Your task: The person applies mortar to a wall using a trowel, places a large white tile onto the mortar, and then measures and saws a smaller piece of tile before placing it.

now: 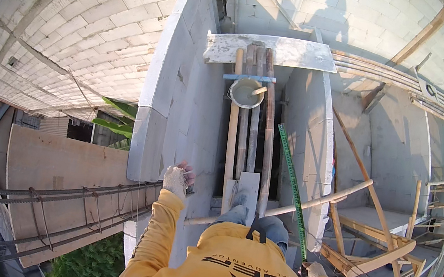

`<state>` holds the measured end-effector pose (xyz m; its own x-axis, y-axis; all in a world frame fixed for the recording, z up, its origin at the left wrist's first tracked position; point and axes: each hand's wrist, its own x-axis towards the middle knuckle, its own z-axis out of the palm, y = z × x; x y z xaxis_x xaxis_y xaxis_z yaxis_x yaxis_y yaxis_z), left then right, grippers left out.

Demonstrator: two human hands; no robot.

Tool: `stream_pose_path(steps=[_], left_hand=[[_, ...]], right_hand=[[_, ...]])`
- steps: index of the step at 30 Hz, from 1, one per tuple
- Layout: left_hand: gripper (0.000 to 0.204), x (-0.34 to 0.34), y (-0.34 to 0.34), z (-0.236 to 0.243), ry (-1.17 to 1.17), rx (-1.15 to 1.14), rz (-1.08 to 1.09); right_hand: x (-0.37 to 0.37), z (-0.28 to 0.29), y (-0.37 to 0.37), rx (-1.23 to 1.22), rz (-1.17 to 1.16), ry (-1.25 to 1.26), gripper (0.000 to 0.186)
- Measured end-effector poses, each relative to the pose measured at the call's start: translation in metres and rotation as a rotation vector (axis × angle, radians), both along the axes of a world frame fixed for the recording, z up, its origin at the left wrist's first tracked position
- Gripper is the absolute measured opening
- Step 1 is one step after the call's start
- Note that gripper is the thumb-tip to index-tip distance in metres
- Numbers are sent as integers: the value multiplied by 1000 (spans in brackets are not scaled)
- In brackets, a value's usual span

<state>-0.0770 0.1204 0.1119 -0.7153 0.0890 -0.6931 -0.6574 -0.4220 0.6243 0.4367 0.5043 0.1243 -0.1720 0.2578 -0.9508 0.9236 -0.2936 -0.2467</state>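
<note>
My left hand (177, 180), in a whitish glove with bare fingertips, is raised beside the end of the pale block wall (147, 138). Its fingers are curled together; what they hold, if anything, is too small to tell. Low on the right, my gloved right hand (316, 271) is closed at the near end of a long, narrow green strip (292, 182) with regular dark marks. A small dark piece shows at that end. The strip slants away, up and to the left, beside the right-hand block wall (319, 172).
Several bamboo poles (253, 138) run ahead between the walls. A bucket (247, 93) with a handled tool in it stands on them, before a pale plank (272, 52). Steel rebar (71, 195) juts out at left; timber framing (375, 258) stands at right.
</note>
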Motion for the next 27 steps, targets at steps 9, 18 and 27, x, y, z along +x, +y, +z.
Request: stream_pose_path(steps=[9,18,27], left_hand=[[25,-66,10,45,1,-153,117],[24,-175,69,23,39,-168,187],[24,-304,118,1,-28,-364,-125]], right_hand=[[-84,-62,40,-119,-536,-48,16],[-227,-143,129,-109,-166,-117,21],[-410,-141,279,-163,-427,-18,24]])
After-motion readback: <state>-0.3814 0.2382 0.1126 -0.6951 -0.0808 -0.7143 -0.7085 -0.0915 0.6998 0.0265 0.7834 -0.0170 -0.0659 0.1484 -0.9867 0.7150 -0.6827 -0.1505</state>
